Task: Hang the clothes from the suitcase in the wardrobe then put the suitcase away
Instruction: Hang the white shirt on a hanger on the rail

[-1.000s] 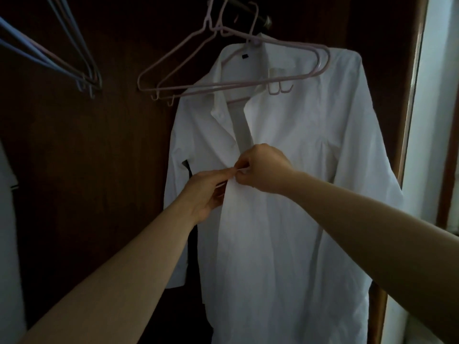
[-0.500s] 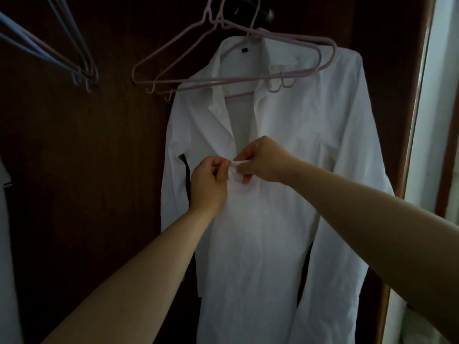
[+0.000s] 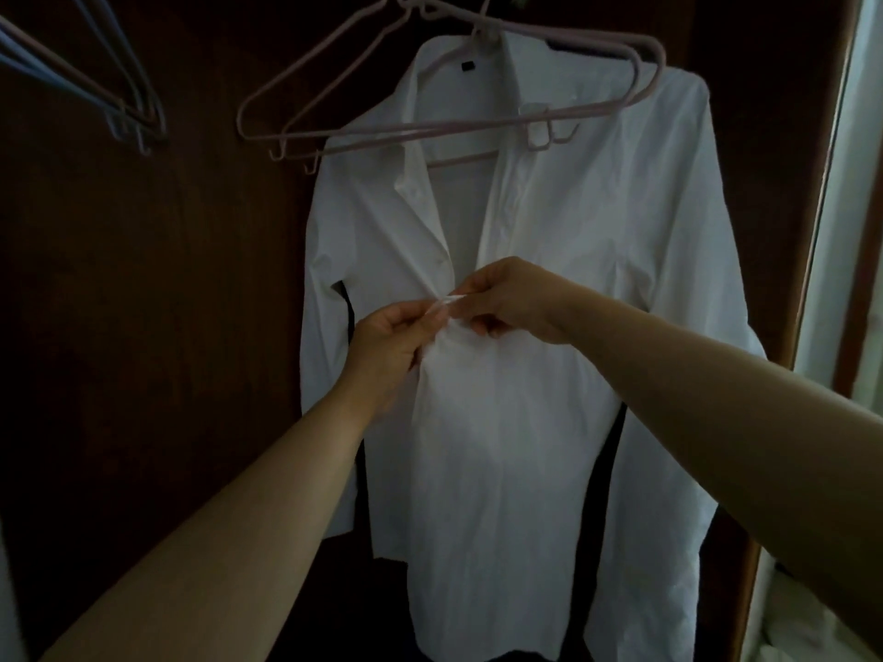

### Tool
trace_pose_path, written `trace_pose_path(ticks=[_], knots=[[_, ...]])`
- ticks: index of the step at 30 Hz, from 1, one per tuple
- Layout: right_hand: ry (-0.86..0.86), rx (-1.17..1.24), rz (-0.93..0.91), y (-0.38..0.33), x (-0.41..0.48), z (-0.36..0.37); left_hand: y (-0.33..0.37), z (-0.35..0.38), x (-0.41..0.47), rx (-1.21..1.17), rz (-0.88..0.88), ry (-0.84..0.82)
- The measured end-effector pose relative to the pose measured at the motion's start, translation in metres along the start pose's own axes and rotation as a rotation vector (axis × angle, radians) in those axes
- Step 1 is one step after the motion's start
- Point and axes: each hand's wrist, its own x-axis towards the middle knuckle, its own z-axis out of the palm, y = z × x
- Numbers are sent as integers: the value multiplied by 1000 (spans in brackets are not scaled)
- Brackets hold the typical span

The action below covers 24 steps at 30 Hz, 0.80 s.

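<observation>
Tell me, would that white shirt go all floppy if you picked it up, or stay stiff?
Probably floppy: the shirt bunches into folds where the left hand and right hand pinch its front edges. It likely weighs little, since a thin hanger carries it. A push would probably set it swinging, as it hangs free.

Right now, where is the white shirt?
In the head view, the white shirt hangs centre-right in the wardrobe, behind empty pink hangers; the left hand and right hand pinch its front.
</observation>
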Motion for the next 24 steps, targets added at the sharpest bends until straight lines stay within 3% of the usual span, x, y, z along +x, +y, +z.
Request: trace_pose_path(ticks=[4, 8, 14, 19, 24], knots=[[-40, -27, 21, 1, 2, -1, -2, -1, 3, 54, -21, 1], [224, -393, -135, 9, 15, 7, -20, -8, 8, 53, -116, 0], [406, -479, -395, 48, 7, 23, -67, -10, 0, 143, -255, -10], [350, -457, -315, 77, -17, 35, -91, 3, -21, 339, -272, 11], [260, -506, -169, 97, -47, 32, -106, 12, -45, 502, -400, 63]])
